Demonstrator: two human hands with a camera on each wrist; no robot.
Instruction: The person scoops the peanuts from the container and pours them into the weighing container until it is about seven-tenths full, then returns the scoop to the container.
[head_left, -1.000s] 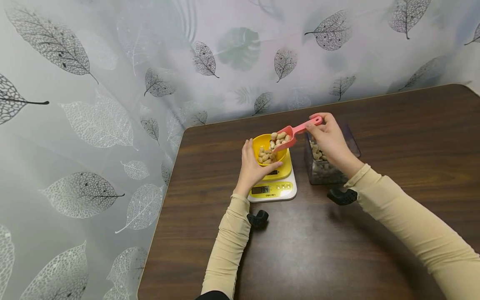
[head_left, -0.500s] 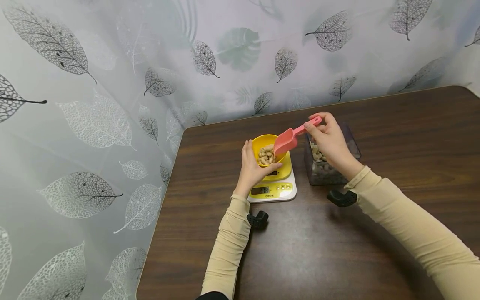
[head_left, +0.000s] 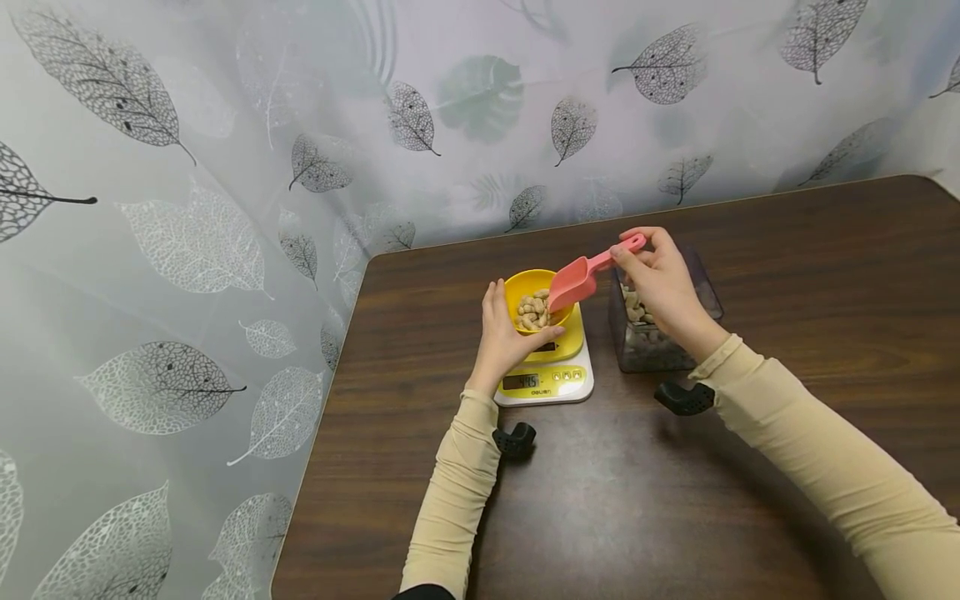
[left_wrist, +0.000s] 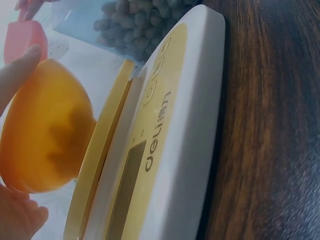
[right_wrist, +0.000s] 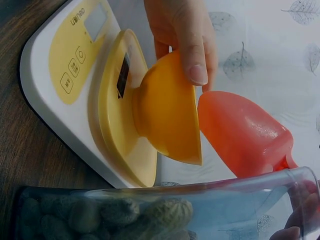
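Observation:
My left hand (head_left: 510,337) holds a yellow bowl (head_left: 522,283), thumb on the near side and fingers along the left. Peanuts (head_left: 532,312) lie in the bowl, which sits on a yellow and white kitchen scale (head_left: 542,395). In my right hand (head_left: 663,287) is the handle of a pink scoop (head_left: 573,283), pinched between thumb and fingers. The scoop is tipped down to the left, its lip at the bowl's right rim, and no peanuts show in it. In the right wrist view, the bowl (right_wrist: 167,110) stands on the scale's platform, beside the scoop (right_wrist: 245,132).
A clear plastic container (head_left: 652,360) of peanuts stands right of the scale, partly hidden under my right hand and forearm. The dark wooden table (head_left: 600,500) meets a leaf-patterned covering (head_left: 465,167) along its back edge.
The peanuts that were in the scoop one second ago have dropped into the bowl, and the scoop has tilted further. The scale's display shows different digits. Both hands have stayed nearly in place.

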